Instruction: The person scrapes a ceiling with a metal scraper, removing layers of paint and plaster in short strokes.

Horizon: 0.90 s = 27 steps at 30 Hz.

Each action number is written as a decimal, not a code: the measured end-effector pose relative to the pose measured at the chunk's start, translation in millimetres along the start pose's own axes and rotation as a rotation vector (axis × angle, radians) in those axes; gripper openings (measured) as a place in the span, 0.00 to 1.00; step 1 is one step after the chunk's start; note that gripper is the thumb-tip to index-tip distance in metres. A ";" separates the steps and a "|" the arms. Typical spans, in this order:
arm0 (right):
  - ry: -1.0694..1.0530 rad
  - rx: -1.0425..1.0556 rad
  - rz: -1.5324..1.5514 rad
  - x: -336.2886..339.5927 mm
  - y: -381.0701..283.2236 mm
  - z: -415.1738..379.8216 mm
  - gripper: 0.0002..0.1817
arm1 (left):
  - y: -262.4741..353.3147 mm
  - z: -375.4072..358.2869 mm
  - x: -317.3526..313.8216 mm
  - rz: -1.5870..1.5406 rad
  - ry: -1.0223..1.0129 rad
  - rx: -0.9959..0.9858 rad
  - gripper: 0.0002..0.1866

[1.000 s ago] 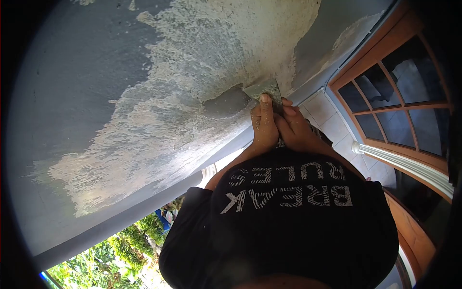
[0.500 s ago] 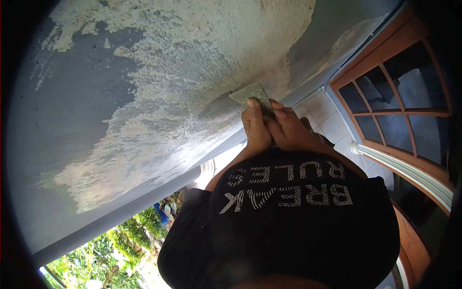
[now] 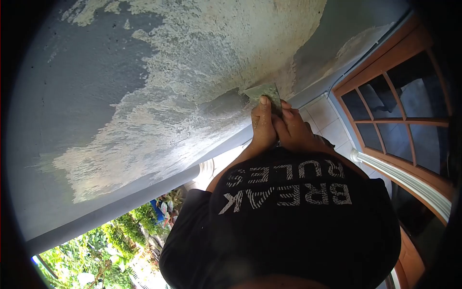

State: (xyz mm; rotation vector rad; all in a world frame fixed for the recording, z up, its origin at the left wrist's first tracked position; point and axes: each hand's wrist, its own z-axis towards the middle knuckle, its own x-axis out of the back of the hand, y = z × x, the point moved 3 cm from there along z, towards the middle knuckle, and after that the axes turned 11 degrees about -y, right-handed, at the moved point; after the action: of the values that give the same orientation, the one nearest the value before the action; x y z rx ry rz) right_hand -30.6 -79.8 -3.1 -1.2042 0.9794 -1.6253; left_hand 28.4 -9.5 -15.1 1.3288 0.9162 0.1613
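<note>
A thin, flat plate smeared with grey is gripped between both hands, its far edge against the peeling wall. My left hand is closed on it, with the thumb pressed on its face. Close beside it, my right hand is closed too, its fingertips at the plate's right edge. Grains of debris cling to the left thumb and hand. A darker grey patch lies on the wall just left of the plate, among pale, rough areas.
An orange-brown framed window with several panes stands at the right. Pale floor tiles show beyond the hands. Green plants are at the lower left, under the wall's edge. A black shirt with white lettering fills the lower middle.
Both hands and the plate have shifted slightly right in the view, which has itself turned a little. More of the dark patch left of the plate shows now. The grip looks the same.
</note>
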 end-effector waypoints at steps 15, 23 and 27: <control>-0.132 -0.056 0.120 8.9 -6.9 4.5 0.19 | 7.7 -1.2 -4.5 -0.034 0.021 -0.061 0.30; -0.153 -0.016 0.116 10.0 -3.9 10.8 0.19 | 14.6 1.5 -4.5 0.058 -0.012 -0.102 0.31; -0.086 0.003 0.118 3.7 8.2 2.5 0.19 | -1.2 0.9 -7.2 -0.036 0.067 0.003 0.31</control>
State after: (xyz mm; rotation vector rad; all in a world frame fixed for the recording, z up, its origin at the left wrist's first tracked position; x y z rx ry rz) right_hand -27.2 -86.1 -9.0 -1.1820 0.9747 -1.4707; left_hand 23.8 -14.7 -12.7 1.3156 0.9966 0.1775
